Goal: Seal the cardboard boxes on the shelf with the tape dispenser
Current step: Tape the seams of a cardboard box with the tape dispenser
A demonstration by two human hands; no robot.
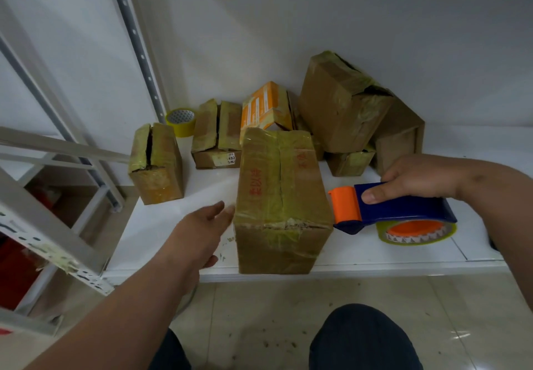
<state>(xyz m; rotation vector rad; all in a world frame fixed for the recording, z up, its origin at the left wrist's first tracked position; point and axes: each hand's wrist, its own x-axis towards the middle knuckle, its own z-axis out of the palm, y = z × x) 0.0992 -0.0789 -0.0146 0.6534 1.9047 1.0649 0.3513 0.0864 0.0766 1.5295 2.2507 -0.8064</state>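
Your right hand (415, 179) grips the dispenser (403, 211), its orange end against the front box (281, 193) at the shelf (375, 257) edge. Your left hand (199, 228), fingers straight, touches the box's left side.

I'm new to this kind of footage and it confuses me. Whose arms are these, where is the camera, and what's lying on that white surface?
There is one picture, taken by a camera worn on a person's head, looking down at their own bare hands. The right hand grips a blue and orange tape dispenser loaded with yellowish tape. The open left hand reaches to the side of a tall brown cardboard box at the front of the white shelf. Behind it lie more taped boxes and a spare yellow tape roll.
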